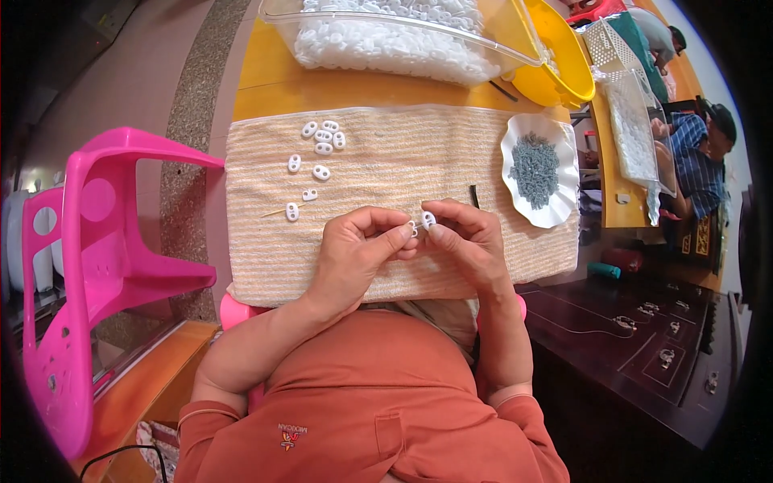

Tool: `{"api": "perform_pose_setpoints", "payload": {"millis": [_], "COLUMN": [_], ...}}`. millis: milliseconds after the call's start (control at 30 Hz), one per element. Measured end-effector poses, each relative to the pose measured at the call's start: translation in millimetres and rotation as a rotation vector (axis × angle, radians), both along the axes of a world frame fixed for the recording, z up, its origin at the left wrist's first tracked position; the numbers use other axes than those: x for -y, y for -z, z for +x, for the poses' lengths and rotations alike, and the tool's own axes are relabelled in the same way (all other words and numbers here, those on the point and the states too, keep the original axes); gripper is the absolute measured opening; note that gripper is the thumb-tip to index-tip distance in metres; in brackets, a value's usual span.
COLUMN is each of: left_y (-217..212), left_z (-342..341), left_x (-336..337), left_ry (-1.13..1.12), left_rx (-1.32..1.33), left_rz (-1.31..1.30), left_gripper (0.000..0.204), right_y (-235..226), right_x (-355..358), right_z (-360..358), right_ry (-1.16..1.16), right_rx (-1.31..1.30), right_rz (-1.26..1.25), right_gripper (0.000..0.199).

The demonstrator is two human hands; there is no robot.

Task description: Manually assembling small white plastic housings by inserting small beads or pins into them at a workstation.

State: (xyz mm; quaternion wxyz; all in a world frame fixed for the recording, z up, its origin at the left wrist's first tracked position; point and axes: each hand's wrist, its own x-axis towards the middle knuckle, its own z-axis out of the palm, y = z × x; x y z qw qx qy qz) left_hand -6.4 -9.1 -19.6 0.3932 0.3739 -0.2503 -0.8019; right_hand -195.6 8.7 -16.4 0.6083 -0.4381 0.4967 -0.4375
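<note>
My left hand [354, 253] pinches a small white looped piece [414, 229] between thumb and fingertips. Close beside it, my right hand [475, 241] grips a white oval plastic piece with two holes [428, 218]. The two parts are near each other or touching; I cannot tell which. Both hands are over a striped beige towel [266, 258]. Left of them lie similar white pieces [321, 172], several bunched in a cluster [324, 137]. A thin yellowish stick [274, 214] lies by the lowest one. Behind my right hand is a short black strip [474, 196].
A white wavy-rimmed dish [510, 161] of small grey pieces [535, 171] stands at the right. Along the back are a clear bin [282, 16] of white pieces and a yellow basin [576, 60]. A pink chair [76, 282] stands left; people sit far right.
</note>
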Motion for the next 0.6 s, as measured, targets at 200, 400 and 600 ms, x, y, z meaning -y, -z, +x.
{"api": "perform_pose_setpoints", "payload": {"millis": [200, 400, 600], "left_y": [0.9, 1.4, 1.0], "left_z": [-0.3, -0.5, -0.1], "left_x": [0.0, -0.6, 0.0], "left_ry": [-0.004, -0.012, -0.005], "left_rx": [-0.012, -0.008, -0.012], "left_rz": [-0.009, -0.007, -0.004], "left_gripper": [0.014, 0.013, 0.013], "right_y": [0.8, -3.2, -1.8], "right_x": [-0.3, -0.6, 0.7], "right_z": [-0.3, 1.6, 2.3], "right_ry": [-0.009, 0.004, -0.032], "right_rx": [0.003, 0.049, -0.01], "right_rz": [-0.025, 0.033, -0.027], "right_gripper": [0.03, 0.029, 0.027]}}
